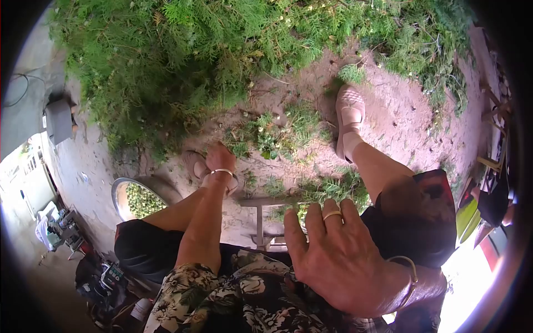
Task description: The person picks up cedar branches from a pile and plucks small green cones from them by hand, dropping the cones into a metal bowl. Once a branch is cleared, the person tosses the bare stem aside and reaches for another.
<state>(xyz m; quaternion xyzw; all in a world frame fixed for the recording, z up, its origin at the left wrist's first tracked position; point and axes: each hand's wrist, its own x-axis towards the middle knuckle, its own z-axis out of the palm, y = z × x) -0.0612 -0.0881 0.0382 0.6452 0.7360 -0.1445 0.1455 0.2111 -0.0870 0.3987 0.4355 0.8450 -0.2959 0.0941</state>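
The ground (391, 105) spreads under everything, and across its far part lies the heap of greens (183, 61), its long axis running left to right, crosswise to the way the person faces, thickest on the left and thinner on the right. That heap lies straight ahead of the left grip (220, 157) and also bulges round to its left; the right grip (338, 255) is well apart from it, so the left is clearly the nearer. The bucket (166, 190) stands to the left of the left grip, near it but apart, with green bits (145, 203) inside. Loose sprigs (272, 133) lie on the ground between the feet, the closest just to the right of the left grip. That grip is low by the left shoe (194, 164), knuckles bent; whether it pinches anything I cannot tell. The right grip is raised near the body, back upward, fingers extended and apparently free of any load, a ring (333, 214) on one finger.
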